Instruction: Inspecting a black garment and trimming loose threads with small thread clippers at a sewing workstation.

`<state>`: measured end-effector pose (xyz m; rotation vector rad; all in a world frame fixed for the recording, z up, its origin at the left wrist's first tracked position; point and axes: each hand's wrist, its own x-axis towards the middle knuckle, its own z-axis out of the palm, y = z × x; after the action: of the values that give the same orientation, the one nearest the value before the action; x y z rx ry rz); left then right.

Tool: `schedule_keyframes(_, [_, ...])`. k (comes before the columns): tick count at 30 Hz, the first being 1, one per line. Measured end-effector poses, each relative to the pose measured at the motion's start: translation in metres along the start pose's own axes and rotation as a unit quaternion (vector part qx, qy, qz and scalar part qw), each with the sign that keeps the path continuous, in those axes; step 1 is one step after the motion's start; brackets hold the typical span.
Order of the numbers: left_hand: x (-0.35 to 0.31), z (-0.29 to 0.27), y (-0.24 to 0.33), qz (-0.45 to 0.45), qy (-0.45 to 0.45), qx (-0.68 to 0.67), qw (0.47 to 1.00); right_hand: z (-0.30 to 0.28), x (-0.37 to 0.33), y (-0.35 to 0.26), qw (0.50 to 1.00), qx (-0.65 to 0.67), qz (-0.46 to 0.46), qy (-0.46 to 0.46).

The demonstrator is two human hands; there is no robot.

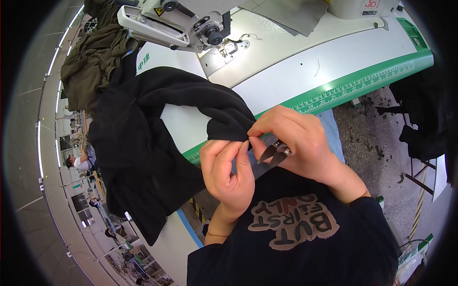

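A black garment (138,143) drapes over the left part of the sewing table, and one end of it reaches to my fingers. My left hand (226,169) is closed, its thumb and fingers pinching that cloth end at the near edge of the table. Right beside it, my right hand (300,138) pinches the same edge between thumb and forefinger. A pair of thread snips (273,153) is tucked in the right hand, blades pointing toward the left hand and apart from the cloth. The exact spot between the fingertips is too small to make out.
A sewing machine (176,24) with its needle plate (229,50) stands beyond the cloth. A green ruler strip (343,93) lines the table's near edge. Brown garments (93,62) are heaped at the far left; dark cloth (420,119) hangs at right. Grey pieces (291,14) lie behind.
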<state>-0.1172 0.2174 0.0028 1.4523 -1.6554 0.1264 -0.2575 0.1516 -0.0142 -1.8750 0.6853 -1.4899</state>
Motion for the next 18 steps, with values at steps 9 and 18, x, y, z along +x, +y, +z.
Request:
schedule_keyframes(9, [-0.003,-0.006,0.005,-0.183,-0.043,-0.180,0.966,-0.002,0.004,-0.007,0.969,0.134,0.202,-0.044])
schedule_keyframes(18, [-0.002,-0.005,0.006,-0.198,-0.023,-0.219,0.955,-0.005,-0.004,-0.004,0.914,0.293,0.281,-0.007])
